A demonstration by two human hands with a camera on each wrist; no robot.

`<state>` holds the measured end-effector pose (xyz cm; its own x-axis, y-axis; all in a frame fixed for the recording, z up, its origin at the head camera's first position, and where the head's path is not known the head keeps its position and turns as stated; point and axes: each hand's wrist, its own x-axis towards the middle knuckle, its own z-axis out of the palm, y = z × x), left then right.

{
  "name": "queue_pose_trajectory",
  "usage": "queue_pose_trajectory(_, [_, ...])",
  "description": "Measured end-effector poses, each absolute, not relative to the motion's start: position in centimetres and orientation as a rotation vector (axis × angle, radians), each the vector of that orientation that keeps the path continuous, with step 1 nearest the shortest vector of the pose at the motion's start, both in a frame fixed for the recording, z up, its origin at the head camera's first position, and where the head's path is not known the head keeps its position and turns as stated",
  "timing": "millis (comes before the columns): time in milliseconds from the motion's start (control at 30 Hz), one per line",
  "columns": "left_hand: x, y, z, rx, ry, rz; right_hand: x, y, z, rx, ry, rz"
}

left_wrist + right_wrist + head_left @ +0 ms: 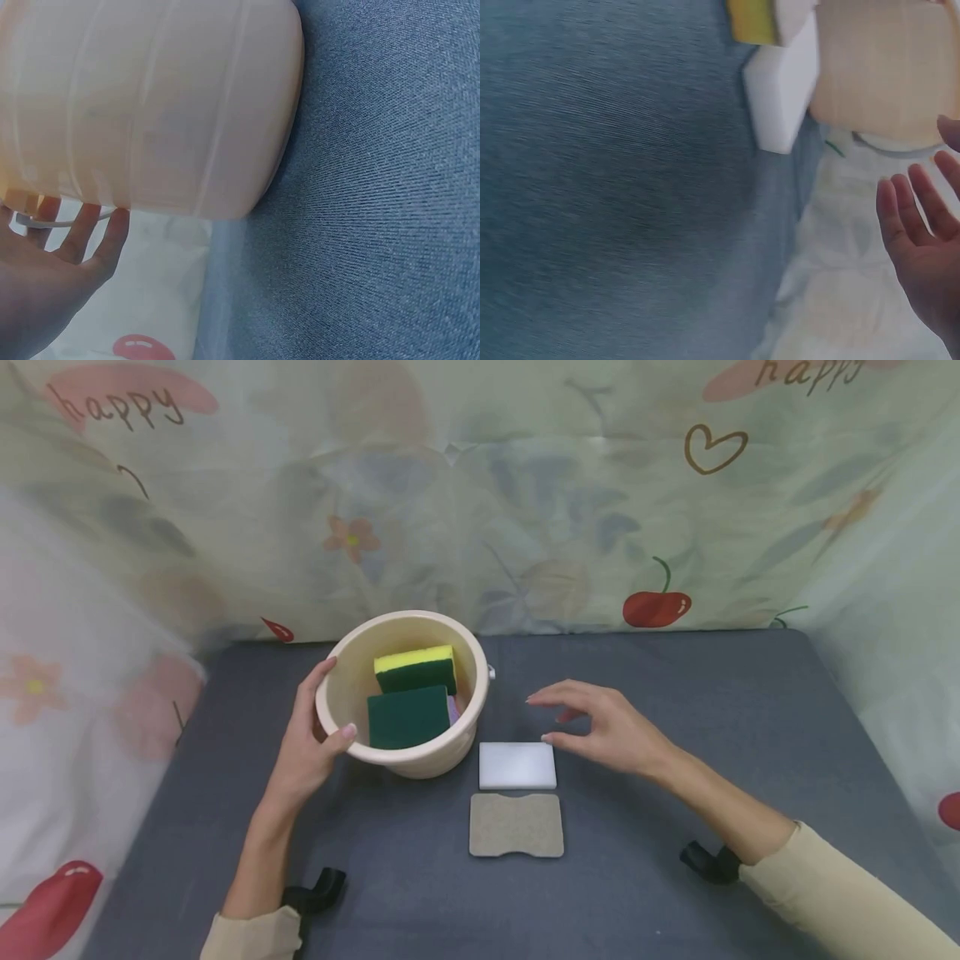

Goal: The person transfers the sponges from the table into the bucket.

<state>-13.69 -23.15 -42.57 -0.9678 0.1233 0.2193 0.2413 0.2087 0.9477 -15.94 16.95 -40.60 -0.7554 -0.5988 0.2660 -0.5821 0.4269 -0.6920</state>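
Observation:
My left hand (pixel 303 747) holds the cream bucket (pixel 431 766) by its left side, thumb over the rim and fingers along the outer wall. In the left wrist view its fingers (pixel 112 244) lie against the bucket's ribbed side. Inside are a yellow-and-green scouring sponge (pixel 416 672), another with its dark green face up (pixel 408 718), and something purple partly hidden behind it. My right hand (pixel 611 727) hovers beside the bucket, fingers loosely bent and holding nothing. Its thumb is near the corner of a white sponge block (pixel 517 766). Closer to me lies a grey-beige sponge (pixel 516 825) with notched long sides.
A dark grey cloth-covered table (pixel 630 902) carries everything. Patterned curtains (pixel 465 527) hang behind and at both sides. The bucket's handle joint (pixel 491 672) sticks out at its right. Black straps (pixel 318 893) are on both wrists.

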Motion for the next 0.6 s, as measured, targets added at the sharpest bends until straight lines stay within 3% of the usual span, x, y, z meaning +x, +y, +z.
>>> queue_pose_trajectory(600, [-13.7, -23.1, -42.5, -0.350, -2.367, -1.877, -15.0, 17.1, -44.4, -0.979, 2.578, -1.234])
